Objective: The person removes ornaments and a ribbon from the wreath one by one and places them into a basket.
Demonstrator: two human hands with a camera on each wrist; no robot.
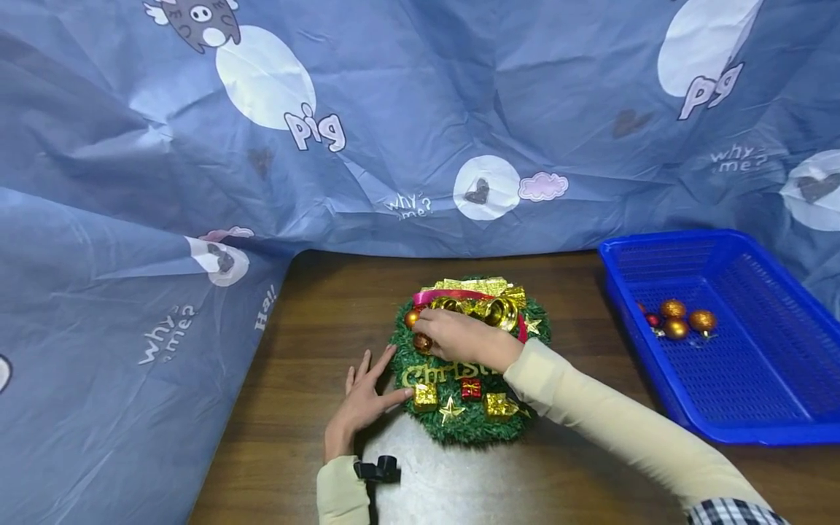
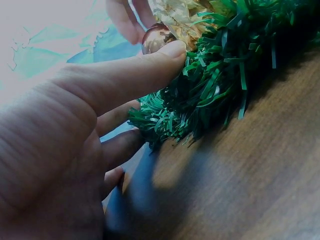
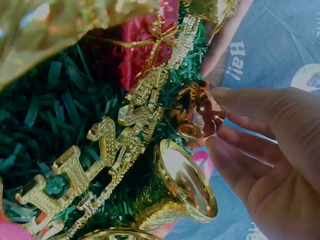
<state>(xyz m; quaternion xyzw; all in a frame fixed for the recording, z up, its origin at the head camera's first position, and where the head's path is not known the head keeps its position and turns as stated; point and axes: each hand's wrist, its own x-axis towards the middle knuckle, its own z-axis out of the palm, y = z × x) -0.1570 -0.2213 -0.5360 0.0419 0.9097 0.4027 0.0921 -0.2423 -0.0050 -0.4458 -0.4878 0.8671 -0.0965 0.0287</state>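
Pinching a shiny copper-orange bauble [image 1: 423,341], the right hand [image 1: 462,339] holds its grip against the green tinsel wreath [image 1: 469,426].

Blue basket [image 1: 755,430] holding orange baubles [image 1: 687,319]; pig-print cloth [image 1: 420,124] behind

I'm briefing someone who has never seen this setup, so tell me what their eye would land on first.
First, the green Christmas wreath at the middle of the wooden table, thick with gold bells, stars and small gift boxes. The right hand pinches a shiny copper bauble at its left edge, while the left hand lies flat beside it. At right, a blue basket holds more baubles.
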